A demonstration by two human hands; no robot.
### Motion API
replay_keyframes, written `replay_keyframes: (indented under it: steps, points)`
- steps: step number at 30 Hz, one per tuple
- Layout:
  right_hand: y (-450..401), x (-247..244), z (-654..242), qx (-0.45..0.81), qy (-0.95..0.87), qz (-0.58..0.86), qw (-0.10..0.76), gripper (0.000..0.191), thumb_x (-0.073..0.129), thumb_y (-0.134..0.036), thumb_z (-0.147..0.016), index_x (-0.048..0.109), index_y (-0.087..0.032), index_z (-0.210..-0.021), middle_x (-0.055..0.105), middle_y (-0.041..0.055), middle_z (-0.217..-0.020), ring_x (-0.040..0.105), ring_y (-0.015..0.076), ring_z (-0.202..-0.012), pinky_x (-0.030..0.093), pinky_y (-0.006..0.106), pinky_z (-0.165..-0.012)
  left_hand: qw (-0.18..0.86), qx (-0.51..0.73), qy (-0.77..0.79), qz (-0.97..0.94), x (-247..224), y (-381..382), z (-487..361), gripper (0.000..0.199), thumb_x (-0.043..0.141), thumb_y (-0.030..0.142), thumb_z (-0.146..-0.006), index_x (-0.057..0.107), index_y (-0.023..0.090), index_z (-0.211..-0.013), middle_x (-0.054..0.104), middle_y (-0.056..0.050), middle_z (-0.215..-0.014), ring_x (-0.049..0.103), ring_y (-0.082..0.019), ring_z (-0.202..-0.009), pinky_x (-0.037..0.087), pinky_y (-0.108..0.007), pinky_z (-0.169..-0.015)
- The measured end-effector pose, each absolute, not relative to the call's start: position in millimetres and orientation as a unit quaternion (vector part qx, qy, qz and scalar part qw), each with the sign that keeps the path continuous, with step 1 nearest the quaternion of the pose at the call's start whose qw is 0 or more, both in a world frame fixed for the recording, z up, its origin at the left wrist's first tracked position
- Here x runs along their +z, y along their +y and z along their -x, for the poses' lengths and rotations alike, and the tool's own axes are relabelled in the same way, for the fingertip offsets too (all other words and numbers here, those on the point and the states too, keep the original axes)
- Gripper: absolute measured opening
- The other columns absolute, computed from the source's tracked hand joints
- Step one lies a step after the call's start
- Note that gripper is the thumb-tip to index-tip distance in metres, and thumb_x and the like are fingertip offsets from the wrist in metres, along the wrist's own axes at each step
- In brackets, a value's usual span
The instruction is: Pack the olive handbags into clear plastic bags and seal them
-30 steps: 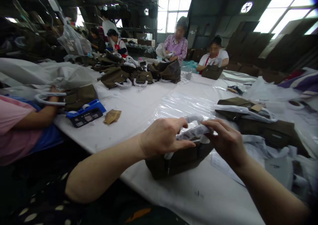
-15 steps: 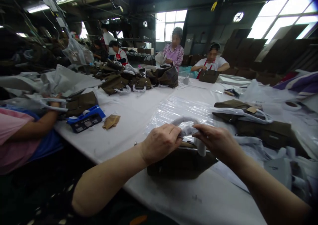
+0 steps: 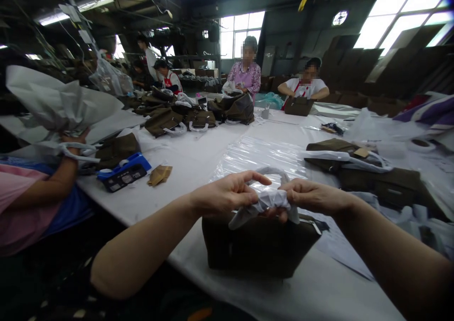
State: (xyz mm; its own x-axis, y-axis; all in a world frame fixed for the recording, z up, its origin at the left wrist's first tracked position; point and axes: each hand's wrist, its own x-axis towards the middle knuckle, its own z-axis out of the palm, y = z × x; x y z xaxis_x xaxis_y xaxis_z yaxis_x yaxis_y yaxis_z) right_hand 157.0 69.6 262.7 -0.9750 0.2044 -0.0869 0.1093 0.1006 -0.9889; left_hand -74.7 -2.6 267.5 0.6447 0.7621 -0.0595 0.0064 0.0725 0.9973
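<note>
A dark olive bag (image 3: 260, 247) stands on the white table in front of me. Its near handle (image 3: 271, 200) is wrapped in crumpled white paper, and a second wrapped handle arches behind it. My left hand (image 3: 232, 191) pinches the left part of the near handle between thumb and lower fingers, its index finger stretched out above. On the right part of the same handle, my right hand (image 3: 307, 195) is closed, thumb against fingers. A zipper end with a light pull shows at the bag's right top corner.
Clear plastic sheets (image 3: 264, 153) lie behind the bag. Wrapped-handle bags (image 3: 393, 186) are at the right. At the left are a blue tape dispenser (image 3: 126, 172), brown card (image 3: 159, 175) and a co-worker's arm (image 3: 64, 181). More bags and people are across the table.
The bag stands nearer and more upright in view. My left index finger has lifted off the handle. The co-worker at the left has raised a large white sheet.
</note>
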Motion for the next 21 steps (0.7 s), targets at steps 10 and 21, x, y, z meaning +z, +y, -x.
replay_keyframes:
  steps: [10,21]
  points:
    - [67.5,258.7,-166.1,0.770,-0.624,0.129,-0.025,0.046,0.069,-0.048,-0.072,0.059,-0.009,-0.095,0.062,0.0062,-0.074,0.053,0.0083,-0.044,0.039,0.015,-0.037,0.649,0.221,0.317,-0.655,269.7,-1.6,68.0,0.053,0.072,0.021,-0.069,0.053,0.015,-0.118,0.065,-0.005,-0.083,0.060,-0.015,-0.071,0.047,-0.025,-0.063]
    - [47.6,301.3,-177.2,0.482,-0.844,0.234,-0.022,0.023,0.062,-0.037,-0.079,0.061,-0.015,-0.087,0.054,-0.0001,-0.074,0.050,0.0133,-0.070,0.040,0.023,-0.061,0.369,0.248,0.387,-0.808,282.1,-24.5,52.1,0.029,0.068,0.024,-0.073,0.063,0.017,-0.101,0.065,0.001,-0.073,0.059,-0.011,-0.065,0.044,-0.020,-0.063]
